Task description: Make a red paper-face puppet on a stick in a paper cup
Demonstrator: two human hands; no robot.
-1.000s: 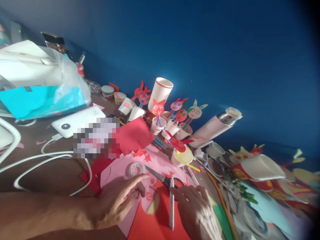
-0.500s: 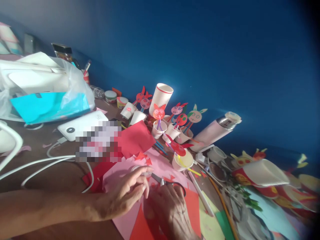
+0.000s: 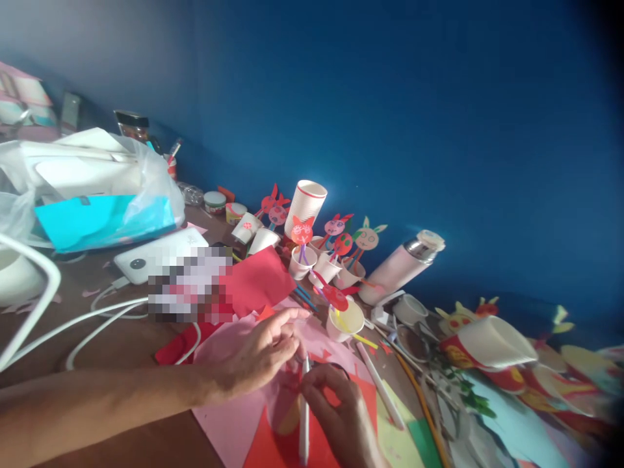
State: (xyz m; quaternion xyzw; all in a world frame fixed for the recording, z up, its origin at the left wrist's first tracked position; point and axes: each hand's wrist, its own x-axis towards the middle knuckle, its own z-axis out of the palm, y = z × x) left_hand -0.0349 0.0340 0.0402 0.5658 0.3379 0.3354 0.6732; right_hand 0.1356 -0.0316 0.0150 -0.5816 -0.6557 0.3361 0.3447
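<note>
Both hands are shifting up the sheet since the earlier frame. The right hand (image 3: 337, 416) is grasping a white pen (image 3: 305, 416), held upright at lower centre. The left hand (image 3: 258, 351) is curving over the pen's top; its grip cannot be told. Beneath them, pink paper (image 3: 227, 354) and red paper (image 3: 273, 445) are lying overlapped, with a paper cup (image 3: 346, 322) just beyond.
</note>
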